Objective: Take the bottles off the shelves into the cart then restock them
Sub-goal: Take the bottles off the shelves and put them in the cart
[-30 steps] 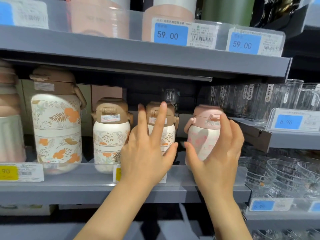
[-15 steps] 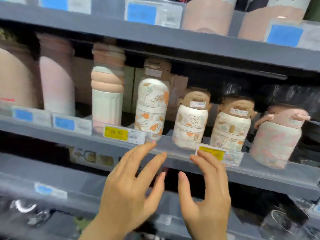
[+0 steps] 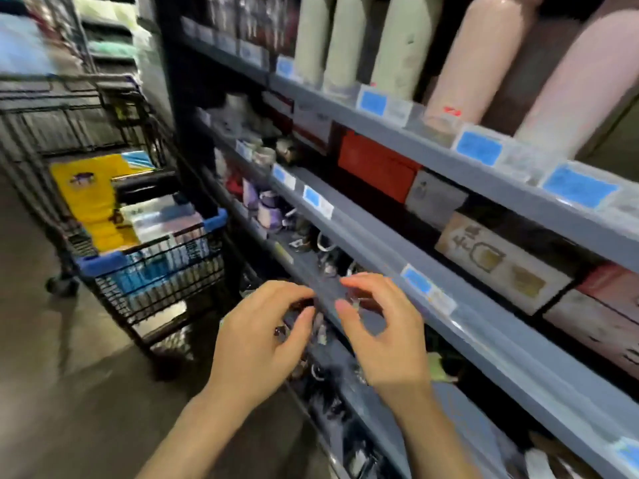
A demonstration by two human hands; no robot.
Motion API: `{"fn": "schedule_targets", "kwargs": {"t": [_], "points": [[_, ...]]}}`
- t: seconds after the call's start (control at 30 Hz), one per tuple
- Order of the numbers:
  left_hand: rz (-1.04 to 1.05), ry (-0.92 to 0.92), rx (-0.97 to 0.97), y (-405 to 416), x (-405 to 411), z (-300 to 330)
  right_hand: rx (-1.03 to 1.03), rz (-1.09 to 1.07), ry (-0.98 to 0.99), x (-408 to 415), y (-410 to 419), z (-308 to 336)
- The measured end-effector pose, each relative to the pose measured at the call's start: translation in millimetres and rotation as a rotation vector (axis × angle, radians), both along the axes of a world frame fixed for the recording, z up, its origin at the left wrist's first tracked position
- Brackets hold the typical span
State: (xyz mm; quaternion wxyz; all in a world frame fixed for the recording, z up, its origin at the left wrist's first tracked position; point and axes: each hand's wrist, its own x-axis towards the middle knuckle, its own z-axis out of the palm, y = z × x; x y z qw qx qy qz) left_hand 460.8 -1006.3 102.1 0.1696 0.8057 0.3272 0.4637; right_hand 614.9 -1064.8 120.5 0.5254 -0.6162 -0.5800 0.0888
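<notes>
Writing: none can be read; the blue price labels (image 3: 479,147) along the shelf edges are blurred, and a pale box (image 3: 498,261) at centre right bears dark characters and a mug-like drawing that cannot be made out; a red box (image 3: 377,167) sits to its upper left on the same shelf level. Count: five tall bottles stand in a row on the upper shelf (image 3: 432,146) at the top right of the frame, three pale green bottles (image 3: 342,39) to the left and two pink bottles (image 3: 484,57) to the right; roughly nine blue labels show, some too smeared to be sure of. One cart (image 3: 148,271), black wire with blue corner guards, stands at centre left on the floor (image 3: 52,375) beside the shelving, holding a yellow package (image 3: 90,202) and clear-wrapped goods that are too blurred to identify; no bottle can be distinguished in it. Hands: the left hand (image 3: 256,344) and right hand (image 3: 383,337) are raised side by side at lower centre, just in front of the middle shelf (image 3: 449,326) edge; the fingers (image 3: 359,288) of both are loosely curled and hold nothing, thumbs nearly facing each other, apart. The bottles stand well above and to the upper right of the fingers, not touched; the cart lies to the left of the left hand, apart from it.
</notes>
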Motion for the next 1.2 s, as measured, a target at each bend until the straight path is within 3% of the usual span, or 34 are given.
{"fn": "schedule_targets", "kwargs": {"t": [0.27, 0.47, 0.67, 0.83, 1.03, 1.2], "points": [[0.340, 0.056, -0.204, 38, -114, -45, -0.278, 0.349, 0.131, -93, 103, -39], [0.419, 0.063, -0.278, 108, -161, -70, -0.416, 0.494, 0.142, -133, 191, -59], [0.386, 0.221, -0.324, 228, -187, -89, -0.522, 0.460, 0.179, -149, 312, -101], [0.328, 0.389, -0.392, 329, -223, -87, -0.655, 0.362, 0.086, -171, 404, -126], [0.407, 0.336, -0.401, 404, -266, -90, -0.775, 0.413, -0.130, -222, 483, -147], [0.346, 0.436, -0.444, 448, -305, -113, -0.846, 0.465, -0.192, -269, 517, -160]]}}
